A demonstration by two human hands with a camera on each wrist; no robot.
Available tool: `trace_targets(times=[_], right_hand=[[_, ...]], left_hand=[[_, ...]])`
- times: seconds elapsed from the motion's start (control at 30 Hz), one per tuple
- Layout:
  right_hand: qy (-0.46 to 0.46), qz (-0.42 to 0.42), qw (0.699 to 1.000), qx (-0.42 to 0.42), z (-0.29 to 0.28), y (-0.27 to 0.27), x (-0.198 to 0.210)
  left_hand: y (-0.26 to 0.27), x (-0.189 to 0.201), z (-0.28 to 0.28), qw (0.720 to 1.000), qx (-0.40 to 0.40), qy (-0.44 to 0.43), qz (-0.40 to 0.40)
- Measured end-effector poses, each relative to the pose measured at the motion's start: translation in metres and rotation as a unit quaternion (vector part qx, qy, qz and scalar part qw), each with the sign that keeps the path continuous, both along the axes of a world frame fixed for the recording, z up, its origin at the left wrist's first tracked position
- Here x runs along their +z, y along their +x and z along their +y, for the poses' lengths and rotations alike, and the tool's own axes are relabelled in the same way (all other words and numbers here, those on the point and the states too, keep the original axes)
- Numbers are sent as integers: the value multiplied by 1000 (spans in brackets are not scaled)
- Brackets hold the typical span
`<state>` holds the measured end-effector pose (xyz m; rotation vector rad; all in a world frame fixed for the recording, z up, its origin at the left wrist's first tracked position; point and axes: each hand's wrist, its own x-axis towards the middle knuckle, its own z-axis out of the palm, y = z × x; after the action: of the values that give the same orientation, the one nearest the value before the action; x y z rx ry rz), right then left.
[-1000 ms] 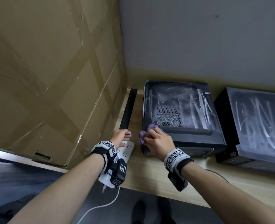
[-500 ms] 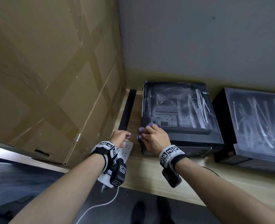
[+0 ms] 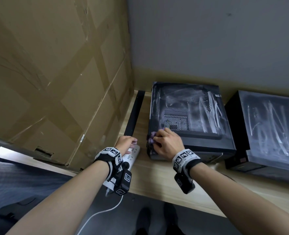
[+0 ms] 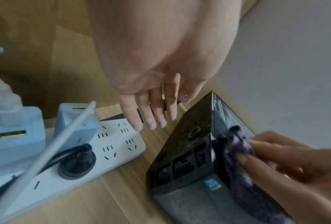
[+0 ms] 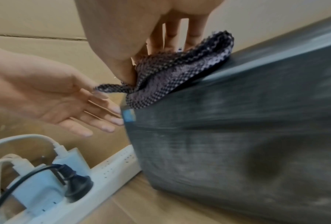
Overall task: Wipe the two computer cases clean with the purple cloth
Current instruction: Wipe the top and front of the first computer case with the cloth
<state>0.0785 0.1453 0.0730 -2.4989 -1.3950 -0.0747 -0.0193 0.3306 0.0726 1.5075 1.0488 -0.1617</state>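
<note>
Two dusty black computer cases lie flat on the wooden desk, the left case [image 3: 191, 106] and the right case [image 3: 272, 129]. My right hand [image 3: 157, 139] pinches the purple cloth [image 3: 150, 140] and presses it on the left case's near-left top corner. In the right wrist view the cloth [image 5: 172, 72] folds over the edge of the case [image 5: 237, 136], held between thumb and fingers. My left hand [image 3: 132, 142] hovers over the power strip with straight fingers and holds nothing. Its fingertips [image 4: 151, 125] sit just left of the case [image 4: 189, 151].
A white power strip [image 3: 131, 154] with plugs and chargers [image 4: 15, 136] lies left of the case. A large cardboard box [image 3: 55, 73] walls off the left side, with a black bar [image 3: 135, 114] beside it. A grey wall stands behind. Bare desk [image 3: 157, 180] lies in front.
My right hand has shifted the cloth slightly along the near-left corner of the left case. The left hand has stayed over the power strip.
</note>
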Motion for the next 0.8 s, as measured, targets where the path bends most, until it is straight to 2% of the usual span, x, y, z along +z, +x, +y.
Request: trace_targets(times=[0.13,0.3,0.4,0.47,0.57,0.67,0.8], right_hand=[[8,-22,1000,-17,-18,13,-1],[27,4,999,33,24,-8,-3],[21,7,999,47,18,-9,-3],[-11,27,997,72,-2,-15,-5],[-117,77,986,87,-20,-26,-8],[-146,111,981,67,-2,-11,-8],[-164,142,975,42,27,36,-8]], left_hand=[[3,1,-1,1000,2,4,-7],[5,-3,-7,1000,8,-11,-6],[5,-5,-4,1000,14,-13,-6],[6,-6,-1,1000,17,-14,-3],[9,-6,0,1000,9,-10,7],[18,-2,-4,1000,4,-3,-1],[32,5,-8,1000,-14,8,-13]])
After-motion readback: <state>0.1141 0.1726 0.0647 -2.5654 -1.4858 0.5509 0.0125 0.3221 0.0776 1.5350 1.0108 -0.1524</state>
